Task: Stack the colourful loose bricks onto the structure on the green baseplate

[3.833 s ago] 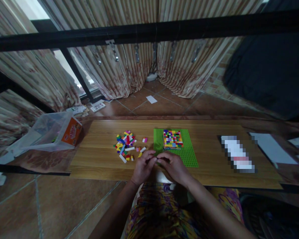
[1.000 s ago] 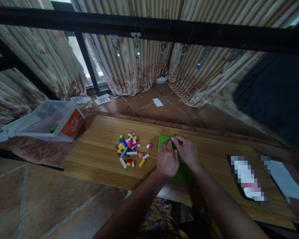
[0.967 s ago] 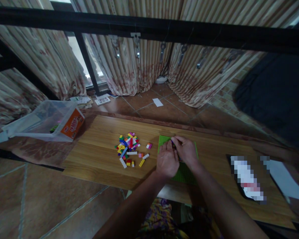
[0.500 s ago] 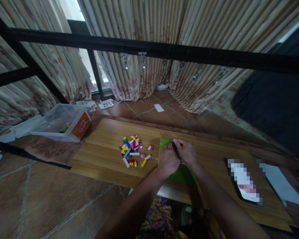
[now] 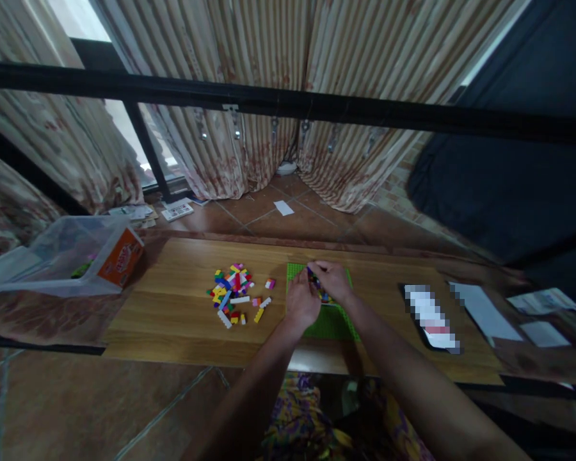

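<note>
On the wooden board lies a green baseplate [image 5: 329,325] with a cluster of small coloured toy bricks [image 5: 324,296] on it, partly covered by my hands. My left hand [image 5: 303,299] is closed against the left side of this cluster, its fingertips bent toward the far edge of the plate. From the right, my right hand [image 5: 332,282] reaches over with fingers pinched at a dark purple brick near the left fingertips. My fingers hide most of that brick. Left of the plate is a loose pile of mixed toy bricks [image 5: 230,286], with several stray ones around it.
A clear plastic bin [image 5: 84,282] with an orange label stands past the board's left end. On the right of the wooden board [image 5: 173,307] lies a phone [image 5: 429,318], with white paper [image 5: 484,310] beyond it. A black metal bar [image 5: 269,96] crosses in front of striped curtains.
The view has swung right, so everything sits further left. My hands stay together over the baseplate; the right hand has shifted slightly and more bricks show between them.
</note>
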A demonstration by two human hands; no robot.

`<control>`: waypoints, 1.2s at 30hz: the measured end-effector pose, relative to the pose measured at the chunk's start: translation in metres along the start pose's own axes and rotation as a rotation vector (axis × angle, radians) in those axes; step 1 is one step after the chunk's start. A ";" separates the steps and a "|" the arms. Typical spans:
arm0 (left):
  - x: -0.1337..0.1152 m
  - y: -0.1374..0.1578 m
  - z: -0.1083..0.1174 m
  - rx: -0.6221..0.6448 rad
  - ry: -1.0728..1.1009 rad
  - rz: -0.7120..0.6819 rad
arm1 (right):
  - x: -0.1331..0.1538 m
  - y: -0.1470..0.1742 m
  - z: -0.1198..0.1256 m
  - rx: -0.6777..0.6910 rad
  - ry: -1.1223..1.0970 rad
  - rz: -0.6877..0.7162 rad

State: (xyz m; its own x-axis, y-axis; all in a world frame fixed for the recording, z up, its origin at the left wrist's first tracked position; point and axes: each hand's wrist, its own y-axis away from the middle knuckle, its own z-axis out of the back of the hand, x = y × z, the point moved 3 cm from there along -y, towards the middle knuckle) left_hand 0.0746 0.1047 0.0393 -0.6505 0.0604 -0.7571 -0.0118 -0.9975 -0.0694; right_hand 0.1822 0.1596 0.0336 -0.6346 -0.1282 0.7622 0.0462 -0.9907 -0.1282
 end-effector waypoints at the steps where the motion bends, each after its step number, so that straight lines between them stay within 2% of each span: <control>1: -0.001 0.000 0.000 -0.002 -0.007 0.001 | 0.000 -0.001 0.000 0.008 -0.005 0.003; 13: 0.002 0.002 -0.001 0.021 -0.065 -0.042 | 0.009 0.002 0.003 -0.004 0.028 0.034; 16: 0.004 0.015 0.006 0.004 -0.047 -0.041 | 0.010 0.002 0.005 -0.024 0.051 0.035; 20: 0.015 0.048 0.032 -0.039 0.007 -0.104 | 0.011 0.004 0.011 -0.056 0.049 0.038; 24: 0.047 0.087 0.068 -0.094 0.043 -0.177 | 0.020 0.013 0.024 -0.135 0.030 0.062; 27: 0.086 0.107 0.099 -0.233 0.038 -0.096 | 0.042 0.029 0.029 -0.240 -0.006 0.204; 31: 0.138 0.114 0.142 -0.517 -0.066 0.127 | 0.077 0.059 0.005 -0.065 -0.053 0.385; 33: 0.156 0.108 0.157 -0.560 -0.133 0.202 | 0.085 0.071 -0.014 0.005 -0.045 0.420; 36: 0.168 0.095 0.167 -0.564 -0.221 0.254 | 0.078 0.080 -0.042 0.066 0.018 0.400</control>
State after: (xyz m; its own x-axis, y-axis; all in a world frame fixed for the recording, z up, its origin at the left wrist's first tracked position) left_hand -0.1630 0.0144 0.0143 -0.7220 -0.2429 -0.6479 0.5233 -0.8042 -0.2817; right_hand 0.1043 0.0725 0.0561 -0.5695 -0.5041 0.6493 0.3415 -0.8636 -0.3710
